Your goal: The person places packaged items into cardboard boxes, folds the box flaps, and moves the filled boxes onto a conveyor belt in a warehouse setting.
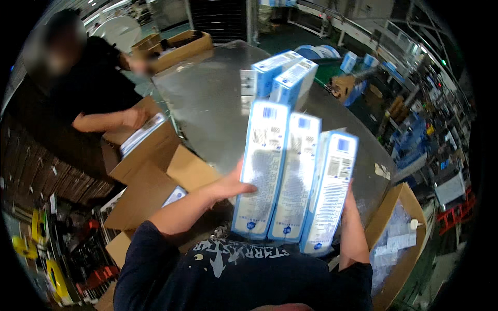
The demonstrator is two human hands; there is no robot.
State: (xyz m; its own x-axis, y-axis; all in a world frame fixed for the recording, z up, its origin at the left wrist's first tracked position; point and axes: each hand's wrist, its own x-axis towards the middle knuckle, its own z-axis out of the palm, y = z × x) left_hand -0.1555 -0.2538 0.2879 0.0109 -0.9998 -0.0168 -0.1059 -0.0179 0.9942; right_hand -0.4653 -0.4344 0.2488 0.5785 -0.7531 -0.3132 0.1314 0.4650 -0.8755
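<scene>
Three tall white-and-light-blue cartons stand side by side close to my chest: a left carton (263, 168), a middle carton (295, 176) and a right carton (330, 192). My left hand (234, 185) is closed on the outer side of the left one, its thumb across the front face. From the other side my right hand (349, 201) presses the right carton; most of its fingers are hidden behind it. The row is squeezed between both hands. Just beyond, more cartons of the same kind (294, 78) stand on the grey metal table (202, 111).
At my left are open cardboard boxes (142, 194), one with a carton inside. A person in dark clothes (93, 83) reaches into one of them. By my right arm, a cardboard box (386, 220) holds clear plastic pieces. Another box (184, 54) sits at the table's far left.
</scene>
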